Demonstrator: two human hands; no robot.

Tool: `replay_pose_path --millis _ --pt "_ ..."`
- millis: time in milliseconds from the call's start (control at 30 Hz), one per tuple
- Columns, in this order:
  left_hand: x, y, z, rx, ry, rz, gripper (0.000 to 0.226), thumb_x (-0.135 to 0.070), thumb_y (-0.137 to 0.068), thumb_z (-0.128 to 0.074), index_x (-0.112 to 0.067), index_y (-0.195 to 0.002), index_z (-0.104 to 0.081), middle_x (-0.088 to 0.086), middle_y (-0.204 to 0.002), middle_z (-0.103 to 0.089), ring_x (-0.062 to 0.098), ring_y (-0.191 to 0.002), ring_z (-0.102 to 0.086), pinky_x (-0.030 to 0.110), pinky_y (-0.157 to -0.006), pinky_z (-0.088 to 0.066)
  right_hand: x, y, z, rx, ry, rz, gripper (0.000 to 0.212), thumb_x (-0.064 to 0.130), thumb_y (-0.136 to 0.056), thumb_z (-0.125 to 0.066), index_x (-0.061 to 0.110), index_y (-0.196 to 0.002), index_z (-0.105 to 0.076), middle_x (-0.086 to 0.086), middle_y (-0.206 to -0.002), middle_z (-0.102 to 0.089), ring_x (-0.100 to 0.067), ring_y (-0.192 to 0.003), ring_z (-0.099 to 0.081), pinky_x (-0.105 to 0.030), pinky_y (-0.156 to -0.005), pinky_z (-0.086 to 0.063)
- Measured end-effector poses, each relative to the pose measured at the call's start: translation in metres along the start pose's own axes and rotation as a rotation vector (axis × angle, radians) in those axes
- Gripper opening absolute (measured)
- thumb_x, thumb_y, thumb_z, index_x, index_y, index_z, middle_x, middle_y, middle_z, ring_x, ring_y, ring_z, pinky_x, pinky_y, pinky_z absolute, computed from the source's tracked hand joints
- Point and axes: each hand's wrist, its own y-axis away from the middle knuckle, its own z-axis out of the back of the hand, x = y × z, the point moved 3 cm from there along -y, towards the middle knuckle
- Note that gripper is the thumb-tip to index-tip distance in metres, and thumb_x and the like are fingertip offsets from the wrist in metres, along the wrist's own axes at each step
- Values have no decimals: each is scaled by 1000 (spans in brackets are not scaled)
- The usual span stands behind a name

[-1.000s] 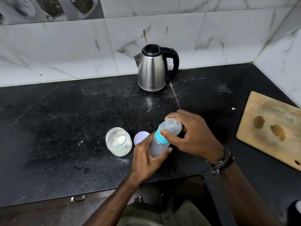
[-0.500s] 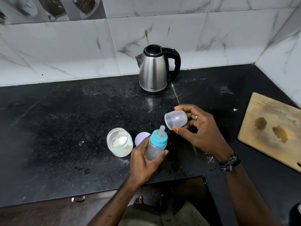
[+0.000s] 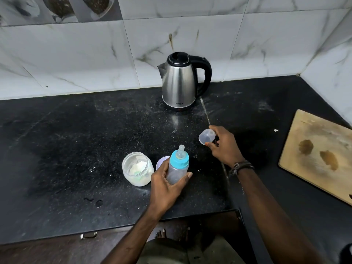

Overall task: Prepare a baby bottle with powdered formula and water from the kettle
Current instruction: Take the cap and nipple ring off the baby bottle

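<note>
My left hand [image 3: 167,185] grips a clear baby bottle [image 3: 177,166] with a blue collar and a teat, held upright just above the black counter [image 3: 66,149]. My right hand [image 3: 224,147] holds the bottle's clear dome cap [image 3: 206,136] to the right of and behind the bottle, apart from it. An open glass jar of white formula powder [image 3: 137,169] stands left of the bottle. Its pale lid [image 3: 162,162] lies behind my left hand, partly hidden. A steel kettle [image 3: 180,82] with a black handle stands at the back by the wall.
A wooden cutting board [image 3: 320,155] lies at the right edge of the counter. Marble-look tiled walls [image 3: 76,54] close the back and the right side. A few dark drops [image 3: 98,203] mark the counter front. A drawer handle [image 3: 88,235] shows below the counter edge.
My right hand pulled the clear cap off the bottle and carried it right and back. My left hand kept the bottle in place, and the teat is now bare.
</note>
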Motion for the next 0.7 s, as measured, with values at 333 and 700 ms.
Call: replay_pose_path --millis 333,700 --pt "6 -9 -6 -28 10 46 44 -10 -78 -89 -28 -110 -66 -15 -105 -75 0 -94 -70 15 -82 -54 -22 -6 -39 116 186 -32 66 4 -82 -72 8 -143 -47 -12 -142 -52 -33 -131 -49 -42 -114 -38" --pt "9 -15 -8 -37 -2 37 39 -8 -77 -90 -24 -104 -66 -1 -96 -73 -1 -85 -66 14 -76 -52 -27 -4 -40 99 173 -37 64 5 -83 -72 10 -142 -48 -12 -140 -52 -33 -131 -48 -43 -112 -38"
